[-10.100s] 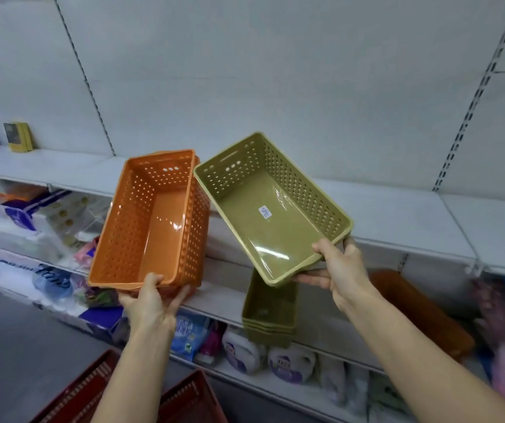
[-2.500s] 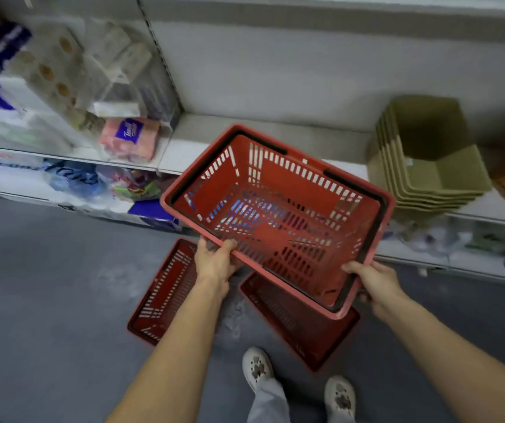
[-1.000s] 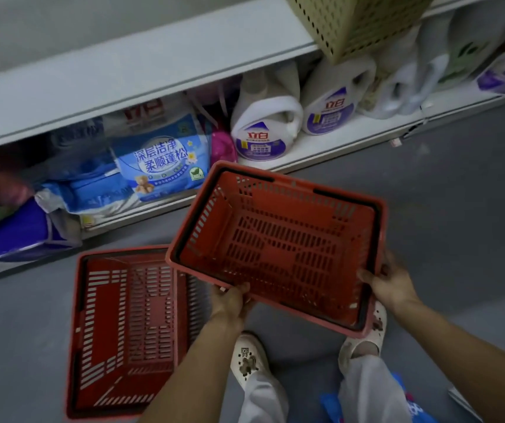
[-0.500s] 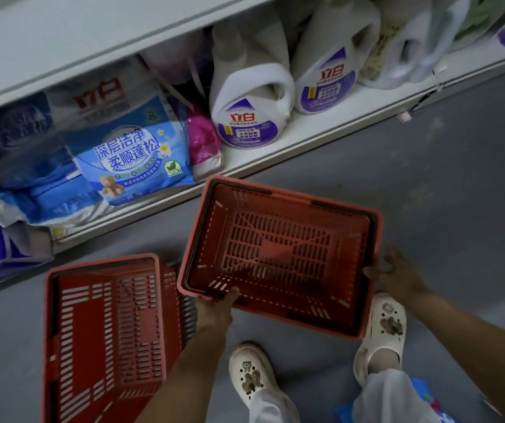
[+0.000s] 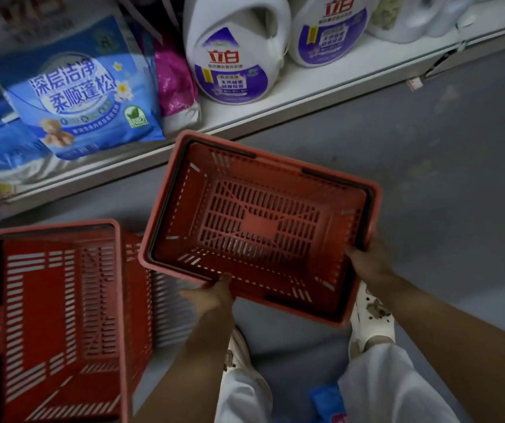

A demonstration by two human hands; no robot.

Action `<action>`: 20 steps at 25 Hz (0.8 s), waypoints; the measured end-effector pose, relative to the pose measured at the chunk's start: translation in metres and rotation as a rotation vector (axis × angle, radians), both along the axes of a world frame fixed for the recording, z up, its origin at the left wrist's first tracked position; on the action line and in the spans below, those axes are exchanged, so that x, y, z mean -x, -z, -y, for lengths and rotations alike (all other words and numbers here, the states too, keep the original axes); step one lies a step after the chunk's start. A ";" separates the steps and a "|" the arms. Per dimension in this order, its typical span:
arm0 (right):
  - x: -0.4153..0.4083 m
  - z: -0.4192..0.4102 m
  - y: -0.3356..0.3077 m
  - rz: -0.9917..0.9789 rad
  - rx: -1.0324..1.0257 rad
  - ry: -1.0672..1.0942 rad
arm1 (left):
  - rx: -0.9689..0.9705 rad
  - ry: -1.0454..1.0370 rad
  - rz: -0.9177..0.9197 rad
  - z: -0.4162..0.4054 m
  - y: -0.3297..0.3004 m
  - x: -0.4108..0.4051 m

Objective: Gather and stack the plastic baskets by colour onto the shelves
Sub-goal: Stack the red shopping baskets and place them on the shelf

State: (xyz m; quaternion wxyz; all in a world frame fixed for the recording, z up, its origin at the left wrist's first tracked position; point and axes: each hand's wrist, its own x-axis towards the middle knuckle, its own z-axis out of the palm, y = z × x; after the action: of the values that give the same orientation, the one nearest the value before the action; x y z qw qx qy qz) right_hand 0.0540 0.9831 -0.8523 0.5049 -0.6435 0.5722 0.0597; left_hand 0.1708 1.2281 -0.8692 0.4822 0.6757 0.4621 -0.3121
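We hold a red slotted basket (image 5: 260, 227) low over the grey floor (image 5: 428, 141), its open top facing up at us and tilted a little. Our left hand (image 5: 211, 296) grips the near long rim, thumb on top and fingers curled beneath, and our right hand (image 5: 367, 261) is closed around the right end of the rim. A second red basket (image 5: 52, 315) lies on the floor just to the left, its open mouth towards us, and the held basket's left corner overlaps it in our view; whether the two touch we cannot tell. Beyond the baskets runs the lowest white shelf (image 5: 306, 83), carrying a blue detergent bag (image 5: 80, 90), a pink packet (image 5: 175, 83) and two white detergent jugs, one (image 5: 233, 47) beside the other (image 5: 330, 29). Below us we see our white trousers (image 5: 382, 386) and pale shoes (image 5: 373, 319), the right shoe partly hidden under the held basket.
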 end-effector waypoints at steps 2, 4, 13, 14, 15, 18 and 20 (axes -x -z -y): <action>0.000 0.000 -0.007 0.021 -0.044 -0.016 | 0.122 -0.003 -0.121 0.007 -0.011 0.007; -0.003 0.002 -0.019 0.038 -0.035 -0.025 | 0.167 0.019 -0.120 0.008 -0.023 0.009; -0.034 0.009 -0.141 0.084 0.153 -0.040 | 0.351 -0.215 -0.095 0.012 -0.149 0.016; -0.035 0.012 -0.159 0.079 0.153 -0.075 | 0.353 -0.239 -0.074 0.012 -0.170 0.019; -0.037 0.015 -0.178 0.084 0.151 -0.111 | 0.358 -0.261 -0.051 0.012 -0.191 0.022; -0.044 0.022 -0.230 0.096 0.158 -0.212 | 0.355 -0.351 0.030 0.010 -0.251 0.031; -0.051 0.022 -0.254 0.109 0.154 -0.256 | 0.337 -0.401 0.063 0.008 -0.276 0.035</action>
State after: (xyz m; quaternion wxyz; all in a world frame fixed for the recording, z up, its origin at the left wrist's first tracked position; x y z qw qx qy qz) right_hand 0.1047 0.9613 -0.5981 0.4727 -0.7504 0.4599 0.0446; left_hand 0.1355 1.2201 -0.5929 0.6543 0.4901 0.5130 -0.2618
